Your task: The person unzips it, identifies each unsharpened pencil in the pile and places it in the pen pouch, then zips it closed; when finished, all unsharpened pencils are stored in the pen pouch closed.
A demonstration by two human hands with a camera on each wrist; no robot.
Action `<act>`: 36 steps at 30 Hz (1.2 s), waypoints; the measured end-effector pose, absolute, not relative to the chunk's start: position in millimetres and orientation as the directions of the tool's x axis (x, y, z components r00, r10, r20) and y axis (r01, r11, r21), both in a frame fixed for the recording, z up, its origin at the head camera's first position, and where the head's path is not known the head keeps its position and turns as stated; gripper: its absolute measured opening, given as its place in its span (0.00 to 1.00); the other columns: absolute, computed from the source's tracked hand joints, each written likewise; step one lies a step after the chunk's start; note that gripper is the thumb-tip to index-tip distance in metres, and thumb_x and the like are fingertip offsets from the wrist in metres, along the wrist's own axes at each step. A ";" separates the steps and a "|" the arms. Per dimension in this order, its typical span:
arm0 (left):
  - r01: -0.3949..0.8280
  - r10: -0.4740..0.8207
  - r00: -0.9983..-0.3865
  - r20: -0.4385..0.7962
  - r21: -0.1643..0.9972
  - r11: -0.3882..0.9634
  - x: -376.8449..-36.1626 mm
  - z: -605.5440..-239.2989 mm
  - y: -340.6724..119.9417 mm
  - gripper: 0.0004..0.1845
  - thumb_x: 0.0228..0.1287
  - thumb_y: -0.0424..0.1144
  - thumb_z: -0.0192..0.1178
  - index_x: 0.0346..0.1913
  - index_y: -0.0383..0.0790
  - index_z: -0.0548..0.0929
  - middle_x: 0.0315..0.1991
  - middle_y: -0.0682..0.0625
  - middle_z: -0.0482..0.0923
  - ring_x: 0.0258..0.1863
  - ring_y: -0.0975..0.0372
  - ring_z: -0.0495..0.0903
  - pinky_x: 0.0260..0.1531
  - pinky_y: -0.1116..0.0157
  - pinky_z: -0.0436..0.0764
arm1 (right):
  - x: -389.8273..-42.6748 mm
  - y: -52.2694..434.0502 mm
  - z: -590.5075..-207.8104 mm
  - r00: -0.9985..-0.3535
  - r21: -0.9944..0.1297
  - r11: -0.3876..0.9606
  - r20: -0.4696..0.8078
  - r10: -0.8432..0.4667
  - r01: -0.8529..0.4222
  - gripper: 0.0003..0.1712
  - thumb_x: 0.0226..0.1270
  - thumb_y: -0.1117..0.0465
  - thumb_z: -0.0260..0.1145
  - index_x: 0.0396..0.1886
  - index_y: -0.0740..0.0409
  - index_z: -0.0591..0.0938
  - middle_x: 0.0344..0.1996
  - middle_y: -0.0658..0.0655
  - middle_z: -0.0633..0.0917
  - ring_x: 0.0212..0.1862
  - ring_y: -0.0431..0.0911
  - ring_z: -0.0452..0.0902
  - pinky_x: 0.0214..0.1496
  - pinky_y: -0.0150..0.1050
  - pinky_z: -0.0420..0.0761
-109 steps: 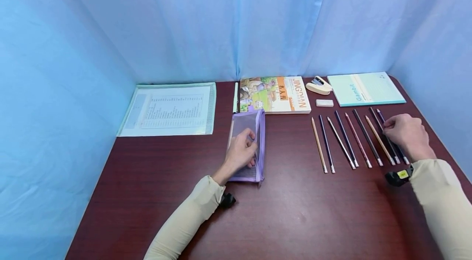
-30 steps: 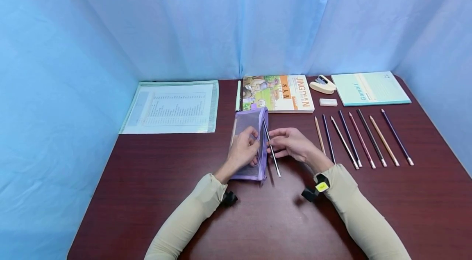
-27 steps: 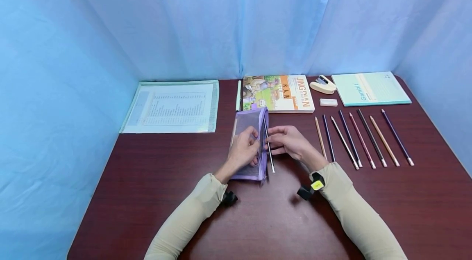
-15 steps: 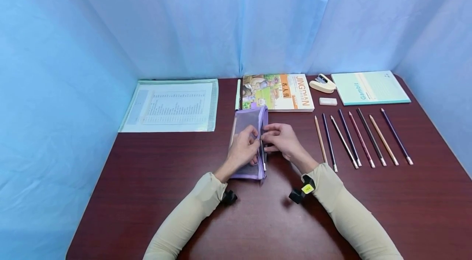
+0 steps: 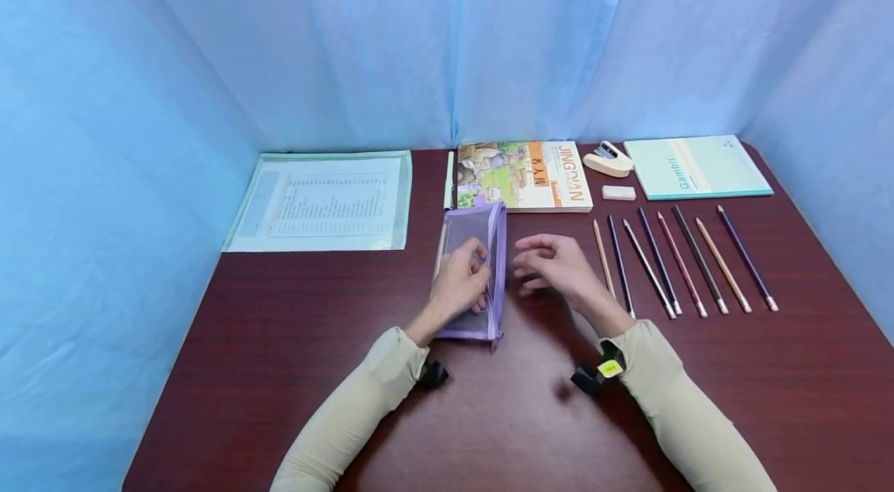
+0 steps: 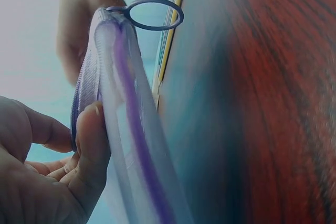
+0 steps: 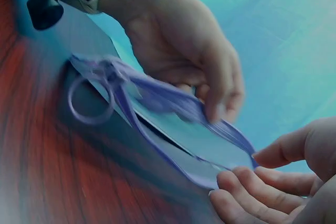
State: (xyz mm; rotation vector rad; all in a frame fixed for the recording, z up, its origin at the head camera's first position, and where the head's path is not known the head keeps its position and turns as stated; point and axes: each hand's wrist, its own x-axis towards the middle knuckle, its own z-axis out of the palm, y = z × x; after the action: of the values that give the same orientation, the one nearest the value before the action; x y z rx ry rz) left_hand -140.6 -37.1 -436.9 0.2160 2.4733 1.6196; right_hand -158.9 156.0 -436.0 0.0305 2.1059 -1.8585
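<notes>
A purple mesh pouch (image 5: 471,244) lies on the dark wooden table (image 5: 531,414), left of centre. My left hand (image 5: 461,280) pinches its upper lip and holds the mouth apart; in the left wrist view the thumb (image 6: 92,150) presses the zip edge of the pouch (image 6: 131,145). My right hand (image 5: 555,263) hovers just right of the opening, fingers relaxed and empty. The right wrist view shows its fingertips (image 7: 247,187) close to the pouch (image 7: 194,129) mouth, near the zipper ring (image 7: 89,103). A row of several pencils (image 5: 658,261) lies to the right.
Along the back edge lie a document sleeve (image 5: 321,201), a picture book (image 5: 524,175), a cream stapler (image 5: 606,160), a white eraser (image 5: 618,192) and a teal notebook (image 5: 694,166). Blue curtains close in three sides.
My right hand carried a dark pencil from the far right row to the pouch and slid it into the mouth. It has let go and drawn back a little, empty.
</notes>
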 end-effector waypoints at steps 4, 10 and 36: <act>0.024 0.214 -0.975 -0.068 0.916 0.400 -140.5 -436.9 -36.8 0.08 0.64 0.29 0.50 0.44 0.34 0.75 0.19 0.40 0.82 0.04 0.66 0.73 0.06 0.60 0.82 | -154.7 183.7 -433.6 -0.958 -0.960 0.215 -0.221 -0.183 0.181 0.22 0.67 0.70 0.56 0.58 0.79 0.73 0.37 0.62 0.89 0.32 0.39 0.87 0.36 0.41 0.93; 0.023 0.218 -0.973 -0.071 0.915 0.402 -141.0 -436.8 -37.5 0.09 0.64 0.28 0.50 0.45 0.33 0.75 0.19 0.39 0.82 0.04 0.66 0.73 0.07 0.58 0.83 | -151.4 232.5 -425.3 -0.968 -0.939 0.302 -0.211 -0.134 0.163 0.23 0.72 0.69 0.56 0.61 0.79 0.70 0.34 0.50 0.90 0.34 0.34 0.87 0.39 0.37 0.92; 0.011 0.209 -0.974 -0.082 0.913 0.408 -141.6 -439.1 -37.7 0.08 0.65 0.29 0.50 0.45 0.34 0.75 0.21 0.39 0.83 0.05 0.65 0.74 0.07 0.59 0.83 | -167.9 387.3 -425.0 -0.980 -0.617 0.762 -0.152 0.131 0.197 0.24 0.71 0.58 0.61 0.56 0.75 0.79 0.29 0.57 0.91 0.25 0.30 0.83 0.27 0.33 0.88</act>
State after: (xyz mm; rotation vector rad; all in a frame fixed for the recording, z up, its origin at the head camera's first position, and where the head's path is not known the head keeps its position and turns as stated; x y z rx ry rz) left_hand -141.6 -37.7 -439.1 0.1956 2.4773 1.6040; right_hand -167.9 387.3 -425.0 0.2667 2.8546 -1.0171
